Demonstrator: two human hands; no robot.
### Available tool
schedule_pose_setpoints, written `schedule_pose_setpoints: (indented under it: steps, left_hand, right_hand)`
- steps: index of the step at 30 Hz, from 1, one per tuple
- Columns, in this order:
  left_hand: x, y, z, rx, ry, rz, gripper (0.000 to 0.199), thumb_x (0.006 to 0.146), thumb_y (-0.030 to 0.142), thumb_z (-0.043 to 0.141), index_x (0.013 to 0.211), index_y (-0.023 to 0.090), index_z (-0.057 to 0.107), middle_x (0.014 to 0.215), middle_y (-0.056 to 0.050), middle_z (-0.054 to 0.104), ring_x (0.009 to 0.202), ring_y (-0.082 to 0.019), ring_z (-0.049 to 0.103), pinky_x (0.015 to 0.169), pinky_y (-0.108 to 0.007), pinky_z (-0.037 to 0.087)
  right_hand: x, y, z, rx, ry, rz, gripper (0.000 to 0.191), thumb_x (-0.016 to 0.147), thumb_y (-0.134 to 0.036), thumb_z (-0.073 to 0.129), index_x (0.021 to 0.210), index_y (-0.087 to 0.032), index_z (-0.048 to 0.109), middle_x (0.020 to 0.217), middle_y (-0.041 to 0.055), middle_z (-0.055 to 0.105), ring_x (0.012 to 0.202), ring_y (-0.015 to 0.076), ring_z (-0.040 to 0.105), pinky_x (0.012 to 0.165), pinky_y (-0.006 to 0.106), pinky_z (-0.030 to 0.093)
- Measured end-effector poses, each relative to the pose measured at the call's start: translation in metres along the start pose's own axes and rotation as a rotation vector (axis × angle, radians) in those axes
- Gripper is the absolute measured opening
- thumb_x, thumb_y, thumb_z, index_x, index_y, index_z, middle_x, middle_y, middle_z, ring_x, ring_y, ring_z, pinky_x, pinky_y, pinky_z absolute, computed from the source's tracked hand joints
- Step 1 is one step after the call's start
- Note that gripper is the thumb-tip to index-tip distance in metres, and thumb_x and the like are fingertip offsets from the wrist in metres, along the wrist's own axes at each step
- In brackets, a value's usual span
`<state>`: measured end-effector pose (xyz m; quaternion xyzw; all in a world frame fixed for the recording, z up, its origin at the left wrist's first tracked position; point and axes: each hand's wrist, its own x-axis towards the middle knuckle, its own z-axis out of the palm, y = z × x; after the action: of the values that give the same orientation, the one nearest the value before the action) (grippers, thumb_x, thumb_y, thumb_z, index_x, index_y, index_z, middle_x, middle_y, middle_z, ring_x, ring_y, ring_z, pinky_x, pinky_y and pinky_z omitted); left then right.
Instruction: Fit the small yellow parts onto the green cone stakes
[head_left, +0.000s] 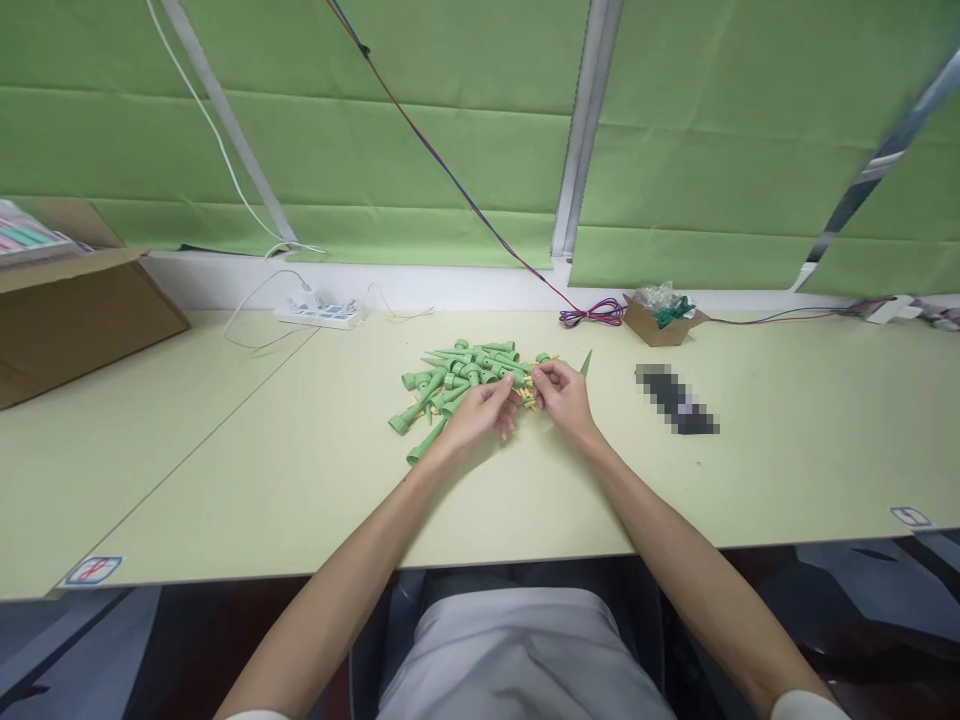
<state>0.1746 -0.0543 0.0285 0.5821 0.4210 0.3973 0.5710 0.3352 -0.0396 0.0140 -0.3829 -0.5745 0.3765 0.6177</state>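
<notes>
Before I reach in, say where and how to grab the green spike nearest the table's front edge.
Probably take the green spike by its wide end, from the near left: that end juts from the pile, while the body tapers toward the left wrist.

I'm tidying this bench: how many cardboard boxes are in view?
2: a large box at the far left, and a small box against the wall, beyond and right of the green pieces. Both show plainly; no others are visible.
</notes>
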Motion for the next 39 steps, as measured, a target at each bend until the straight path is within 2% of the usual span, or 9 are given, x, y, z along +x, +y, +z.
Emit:
schedule_pose_setpoints:
  steps: [7,12,17,20,23,27,31,35,39]
  left_hand:
    - [-0.002,0.003,0.000,-0.037,-0.021,0.056,0.044,0.083,0.059,0.067,0.076,0.017,0.056,0.069,-0.002,0.058,0.056,-0.012,0.057,0.052,-0.026,0.046]
    - [-0.005,0.001,-0.001,0.201,0.055,0.198,0.039,0.084,0.053,0.067,0.077,0.019,0.050,0.074,0.000,0.058,0.055,-0.011,0.054,0.051,-0.026,0.042]
    - [-0.003,-0.003,-0.001,0.505,0.210,0.383,0.019,0.085,0.034,0.067,0.091,0.018,0.059,0.084,-0.002,0.064,0.063,-0.013,0.054,0.057,-0.026,0.042]
    - [-0.001,-0.007,-0.001,0.588,0.228,0.500,0.016,0.084,0.022,0.063,0.099,0.018,0.064,0.092,-0.004,0.067,0.075,-0.016,0.059,0.064,-0.027,0.046]
    - [0.000,-0.009,-0.002,0.617,0.239,0.540,0.018,0.083,0.019,0.061,0.101,0.018,0.066,0.097,-0.006,0.067,0.078,-0.016,0.061,0.066,-0.027,0.047]
    - [0.000,-0.009,-0.001,0.564,0.276,0.497,0.022,0.083,0.022,0.062,0.105,0.019,0.062,0.092,-0.003,0.066,0.068,-0.013,0.058,0.063,-0.026,0.047]
    - [0.001,-0.007,-0.001,0.428,0.288,0.423,0.016,0.087,0.034,0.061,0.087,0.018,0.059,0.077,-0.001,0.062,0.061,-0.012,0.056,0.057,-0.025,0.044]
    - [0.001,-0.002,-0.001,0.106,0.112,0.197,0.044,0.093,0.058,0.053,0.076,0.017,0.057,0.068,-0.003,0.060,0.051,-0.012,0.053,0.048,-0.026,0.042]
    - [-0.002,0.005,0.002,-0.158,-0.008,-0.050,0.049,0.087,0.065,0.059,0.077,0.017,0.057,0.076,-0.008,0.066,0.054,-0.014,0.059,0.047,-0.026,0.045]
  right_hand:
    - [-0.001,0.000,0.001,-0.004,-0.060,-0.049,0.038,0.082,-0.056,0.067,0.075,-0.021,0.057,0.054,-0.0043,0.048,0.045,0.0103,0.042,0.045,0.026,0.037]
    - [0.000,0.003,0.000,0.028,-0.065,-0.003,0.039,0.079,-0.057,0.070,0.073,-0.021,0.057,0.054,-0.0043,0.047,0.044,0.0100,0.040,0.042,0.026,0.032]
    - [0.000,0.002,0.000,0.067,-0.081,0.040,0.038,0.079,-0.054,0.072,0.068,-0.021,0.055,0.049,-0.0059,0.043,0.039,0.0091,0.038,0.041,0.026,0.027]
    - [0.000,0.002,-0.001,0.053,-0.085,0.059,0.037,0.079,-0.051,0.072,0.066,-0.021,0.054,0.046,-0.0058,0.044,0.038,0.0089,0.038,0.041,0.025,0.025]
    - [0.000,0.002,0.000,0.049,-0.080,0.070,0.037,0.079,-0.051,0.072,0.066,-0.021,0.054,0.045,-0.0063,0.043,0.038,0.0086,0.037,0.041,0.025,0.025]
    - [0.000,0.001,0.001,0.081,-0.053,0.057,0.038,0.078,-0.053,0.072,0.068,-0.021,0.055,0.047,-0.0070,0.041,0.039,0.0087,0.037,0.040,0.025,0.027]
    - [0.000,0.000,0.001,0.088,-0.001,0.021,0.040,0.079,-0.056,0.072,0.072,-0.021,0.054,0.053,-0.0062,0.042,0.042,0.0088,0.038,0.041,0.025,0.029]
    - [0.001,0.001,0.000,0.062,-0.010,-0.005,0.041,0.080,-0.059,0.070,0.075,-0.021,0.055,0.057,-0.0051,0.044,0.044,0.0092,0.038,0.041,0.025,0.030]
    - [0.000,0.002,0.000,0.028,-0.080,-0.036,0.040,0.082,-0.059,0.068,0.077,-0.021,0.057,0.059,-0.0037,0.047,0.047,0.0102,0.040,0.043,0.026,0.031]
